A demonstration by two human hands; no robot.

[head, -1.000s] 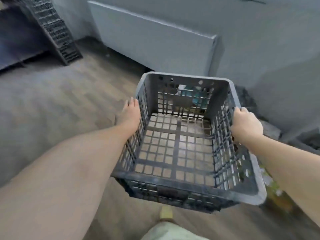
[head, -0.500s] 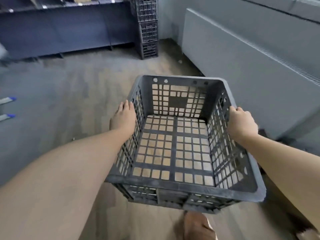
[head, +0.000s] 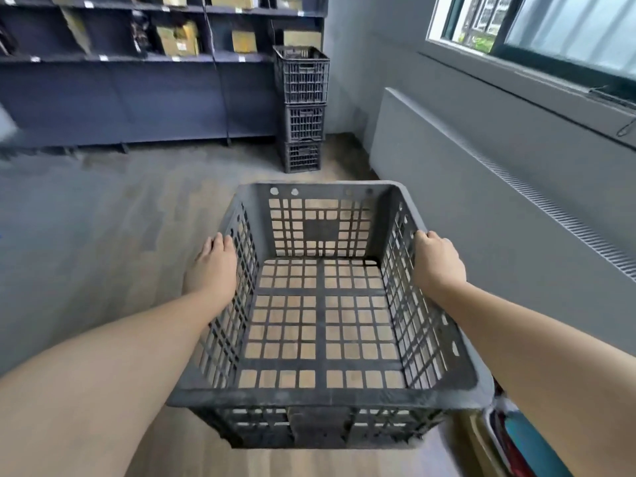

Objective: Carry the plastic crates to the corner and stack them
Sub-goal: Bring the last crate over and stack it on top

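Person carries one empty crate (head: 323, 304) in both hands, held level in front of the body, clear of the floor (head: 103, 235).

Left hand (head: 211, 266) lies against the outside of the crate's left wall, fingers forward; whether they hook under the rim cannot be told. Right hand (head: 437, 259) is curled over the right rim, clamped on it.

Change: a second ago the view faced the radiator (head: 481, 201) and wall; half a second ago the stack (head: 303, 108) sat at the frame's upper edge. Now the stack stands straight ahead of the carried crate, three crates high, in the corner beside the shelving (head: 137, 80). Grip unchanged throughout.

Judgement: the turn is done and the carry is lined up on the stack, still well apart from it. Remaining: walk forward, lift the crate above the top one, seat it squarely. A stack this tall may wobble if nudged.
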